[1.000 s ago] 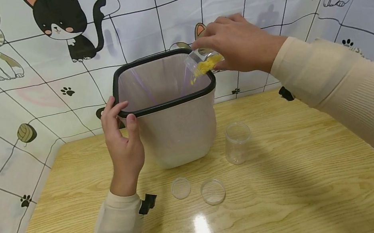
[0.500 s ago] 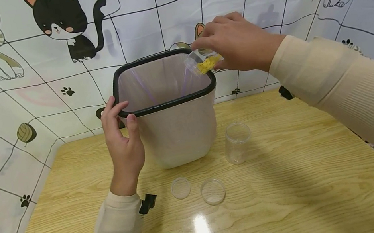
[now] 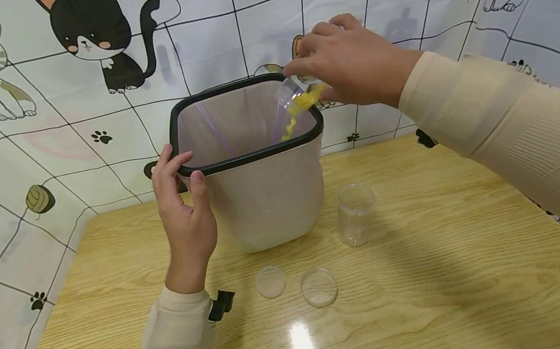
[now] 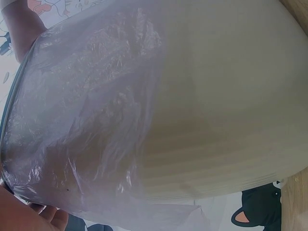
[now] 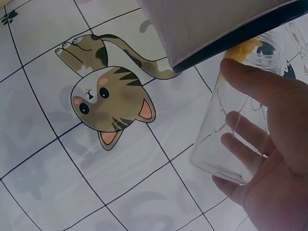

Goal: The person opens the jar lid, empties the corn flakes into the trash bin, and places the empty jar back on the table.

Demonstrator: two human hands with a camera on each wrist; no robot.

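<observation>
In the head view a pale trash bin point(image 3: 267, 200) with a black rim stands upright on the table, lined with a thin translucent bag point(image 4: 96, 106). My left hand point(image 3: 184, 219) holds the bin's rim at its near left corner. Above the right side of the opening, my right hand point(image 3: 350, 64) grips a clear plastic jar point(image 5: 211, 139), tilted mouth down over the rim. Small yellow pieces point(image 3: 306, 100) are gathered near its mouth, and a few fall into the bin. The bottom inside the bin is hidden.
A second clear jar point(image 3: 355, 214) stands uncovered on the wooden table point(image 3: 439, 295), right of the bin. Two clear round lids, a smaller one point(image 3: 271, 282) and a larger one point(image 3: 318, 287), lie in front. A cat-print curtain point(image 3: 216, 39) hangs close behind the bin.
The jar in my right hand has tipped slightly more and risen a little. Yellow pieces drop from it again after a pause half a second ago. The left hand and bin stay put.
</observation>
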